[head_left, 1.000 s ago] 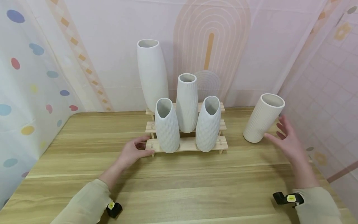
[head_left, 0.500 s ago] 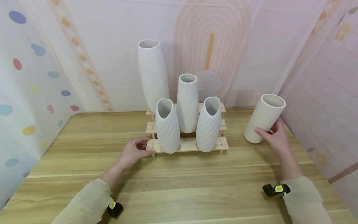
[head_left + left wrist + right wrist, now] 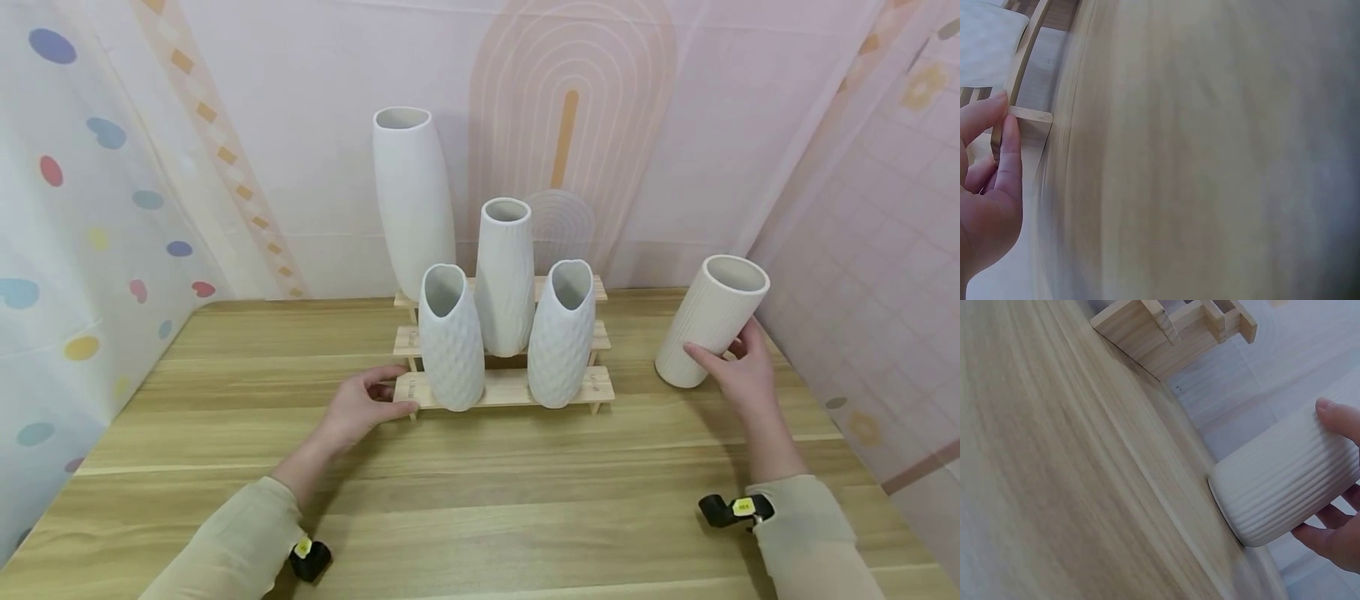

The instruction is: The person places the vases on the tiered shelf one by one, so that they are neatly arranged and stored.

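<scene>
On the right of the table a white ribbed cylindrical vase (image 3: 708, 321) stands upright, its base at the tabletop. My right hand (image 3: 738, 371) holds it from the right, thumb in front and fingers behind, partly hidden by the vase. A tiered wooden stand (image 3: 506, 387) sits in the middle. At the left end of its lowest step, my left hand (image 3: 363, 400) pinches the board between thumb and fingers. That step bears two dimpled vases, a left one (image 3: 452, 350) and a right one (image 3: 561, 346). Behind them are a slim textured vase (image 3: 505, 283) and a tall smooth vase (image 3: 414, 200).
The wood-grain tabletop (image 3: 510, 517) stretches in front of the stand, with bare wood between stand and ribbed vase. A patterned cloth backdrop (image 3: 315, 192) rises close behind and along both sides.
My right hand has moved left to the ribbed vase and taken hold of it. My left hand has stayed on the stand's edge.
</scene>
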Demonstrator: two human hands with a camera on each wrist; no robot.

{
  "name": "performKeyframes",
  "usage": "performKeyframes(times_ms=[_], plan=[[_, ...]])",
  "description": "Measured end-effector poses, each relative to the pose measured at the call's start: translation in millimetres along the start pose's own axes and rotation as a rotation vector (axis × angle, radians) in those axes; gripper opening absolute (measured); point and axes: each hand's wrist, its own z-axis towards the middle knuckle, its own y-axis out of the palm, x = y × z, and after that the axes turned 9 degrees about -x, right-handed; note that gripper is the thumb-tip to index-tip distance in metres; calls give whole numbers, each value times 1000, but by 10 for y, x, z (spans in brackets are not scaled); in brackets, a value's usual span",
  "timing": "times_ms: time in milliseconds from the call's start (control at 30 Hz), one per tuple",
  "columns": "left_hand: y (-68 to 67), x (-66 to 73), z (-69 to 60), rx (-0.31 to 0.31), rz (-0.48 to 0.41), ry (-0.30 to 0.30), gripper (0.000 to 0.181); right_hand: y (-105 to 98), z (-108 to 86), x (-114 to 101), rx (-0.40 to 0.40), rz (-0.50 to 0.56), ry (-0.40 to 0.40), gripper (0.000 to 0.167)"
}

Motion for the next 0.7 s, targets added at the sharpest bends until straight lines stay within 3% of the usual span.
performKeyframes(times_ms=[133, 300, 533, 700], plan=[[2, 10, -2, -1, -5, 3, 63, -1, -13, -35, 6, -14, -6, 73], [3, 11, 1, 1, -5, -1, 64, -2, -9, -233, 15, 29, 33, 73], [-4, -13, 10, -2, 17, -3, 65, 2, 111, -659, -51, 36, -109, 72], [-2, -33, 25, -2, 23, -6, 64, 76, 215, -943, -86, -5, -123, 69]])
